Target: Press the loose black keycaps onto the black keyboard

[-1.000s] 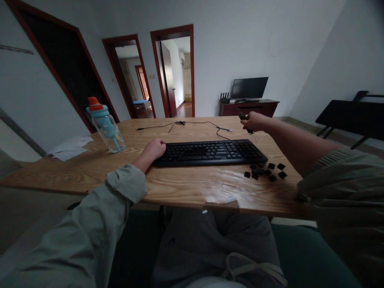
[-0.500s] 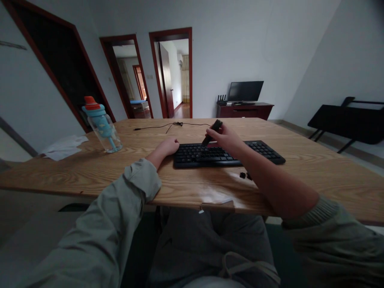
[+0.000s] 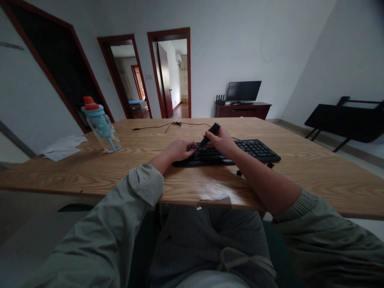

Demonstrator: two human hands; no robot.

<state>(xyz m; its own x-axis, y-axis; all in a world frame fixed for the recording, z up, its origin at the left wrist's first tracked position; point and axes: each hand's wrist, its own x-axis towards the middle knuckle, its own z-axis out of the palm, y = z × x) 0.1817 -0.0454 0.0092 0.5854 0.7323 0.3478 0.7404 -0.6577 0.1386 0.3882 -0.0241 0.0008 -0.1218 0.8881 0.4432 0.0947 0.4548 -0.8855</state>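
A black keyboard point(image 3: 259, 151) lies on the wooden table in front of me. My right hand point(image 3: 221, 140) is closed round a dark, stick-like tool point(image 3: 210, 134), tilted with its lower end down at the keys. Over the keyboard's left part is my left hand point(image 3: 182, 150), fingers bent and drawn together beside the tool's lower end; whether they hold anything is too small to tell. Small black pieces, one point(image 3: 239, 173) near the keyboard's front edge and another point(image 3: 270, 165) at its right front, lie by my right forearm.
On the table point(image 3: 144, 180), a clear bottle with a red and blue lid point(image 3: 103, 128) stands at the left beside white papers point(image 3: 64, 148). A thin black cable point(image 3: 177, 124) runs behind the keyboard. A monitor point(image 3: 243, 91) stands on a far cabinet.
My left hand has moved right from the keyboard's left edge onto its keys, close to the tool. The tool in my right hand has come slightly lower. A small piece now shows beyond my right forearm.
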